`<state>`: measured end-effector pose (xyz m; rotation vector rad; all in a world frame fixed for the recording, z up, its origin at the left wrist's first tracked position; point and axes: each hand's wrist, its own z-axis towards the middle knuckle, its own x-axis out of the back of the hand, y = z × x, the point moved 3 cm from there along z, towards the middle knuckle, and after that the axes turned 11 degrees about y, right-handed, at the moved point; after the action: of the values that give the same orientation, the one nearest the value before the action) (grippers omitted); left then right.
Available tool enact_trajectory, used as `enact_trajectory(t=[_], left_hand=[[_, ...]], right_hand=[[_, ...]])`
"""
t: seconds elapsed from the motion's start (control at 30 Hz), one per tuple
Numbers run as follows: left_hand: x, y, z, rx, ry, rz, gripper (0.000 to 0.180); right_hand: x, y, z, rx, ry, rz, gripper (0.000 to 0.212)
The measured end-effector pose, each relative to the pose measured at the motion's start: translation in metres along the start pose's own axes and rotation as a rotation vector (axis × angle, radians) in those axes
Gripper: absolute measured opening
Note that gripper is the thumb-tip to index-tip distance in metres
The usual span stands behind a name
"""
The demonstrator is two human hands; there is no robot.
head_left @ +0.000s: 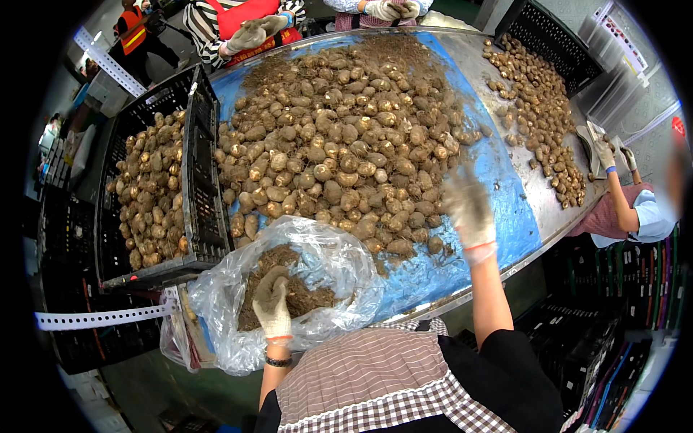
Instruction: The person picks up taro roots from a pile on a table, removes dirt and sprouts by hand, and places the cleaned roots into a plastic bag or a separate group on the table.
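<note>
A big heap of brown, muddy tubers [339, 137] lies on a blue sheet over a metal table [520, 187]. My left hand [272, 303], in a dirty white glove, rests inside a clear plastic bag [339, 267] full of brown roots and dirt at the table's near edge. My right hand [468, 206], also gloved and blurred, hovers over the heap's right side with fingers spread and nothing in it.
A black plastic crate [195, 180] full of tubers stands to the left. A second pile of tubers [541, 108] lies at the far right. Other people's gloved hands [253, 32] work across the table and at its right end [606, 155]. Black crates sit under the table.
</note>
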<state>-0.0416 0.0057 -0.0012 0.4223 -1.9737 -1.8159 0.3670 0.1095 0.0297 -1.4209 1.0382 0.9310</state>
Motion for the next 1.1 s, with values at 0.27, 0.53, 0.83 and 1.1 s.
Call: enact_trajectory(t=[0.27,0.53,0.83,1.1], left_hand=[[-0.038,0.059,-0.002,-0.551,0.056,0.531,0.026],[-0.029,0.038,-0.011,0.101,-0.183,-0.371,0.058],[-0.03,0.074,-0.006,0.135,-0.442,-0.343,0.064],[-0.001,0.035,-0.016,0.338,-0.3,-0.735,0.064]], right_hand=[[-0.027,0.139,0.014,0.303,-0.584,-2.392,0.051],[-0.054,0.138,-0.015,-0.247,-0.219,-1.189,0.063],[-0.069,0.198,-0.042,-0.207,-0.05,-1.268,0.029],[-0.08,0.227,-0.042,-0.103,-0.309,-1.745,0.024]])
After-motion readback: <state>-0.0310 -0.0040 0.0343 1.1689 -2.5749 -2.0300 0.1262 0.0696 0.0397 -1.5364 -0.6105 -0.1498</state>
